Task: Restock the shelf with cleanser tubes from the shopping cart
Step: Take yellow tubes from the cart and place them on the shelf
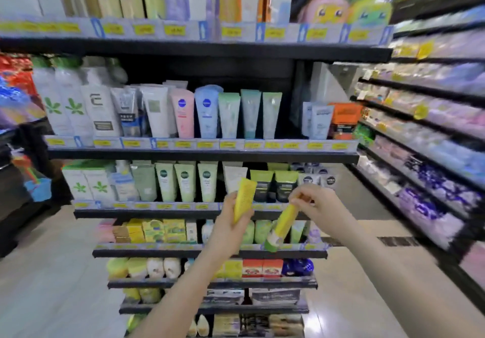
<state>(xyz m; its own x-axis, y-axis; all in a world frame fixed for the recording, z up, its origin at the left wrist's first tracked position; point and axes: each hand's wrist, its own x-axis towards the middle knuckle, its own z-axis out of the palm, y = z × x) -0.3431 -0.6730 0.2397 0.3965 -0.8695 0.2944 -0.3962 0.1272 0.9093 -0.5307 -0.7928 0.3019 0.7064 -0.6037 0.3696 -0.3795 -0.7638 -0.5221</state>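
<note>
Yellow tubes are held one in each hand, low in the middle of the frame, in front of the shelf (147, 208) that carries other cleansers. The left tube (244, 198) is gripped around its lower half by the left hand (231, 226), long axis nearly upright, flat crimped end up and just before a gap in the row seen above it. The right tube (282, 226) is pinched at its upper end by the fingers of the right hand (315, 204) and hangs slanted, green cap down and to the left. Each grip is closed on its tube. The left tube is judged nearer that gap, so it would likely be placed first. No cart is in view.
</note>
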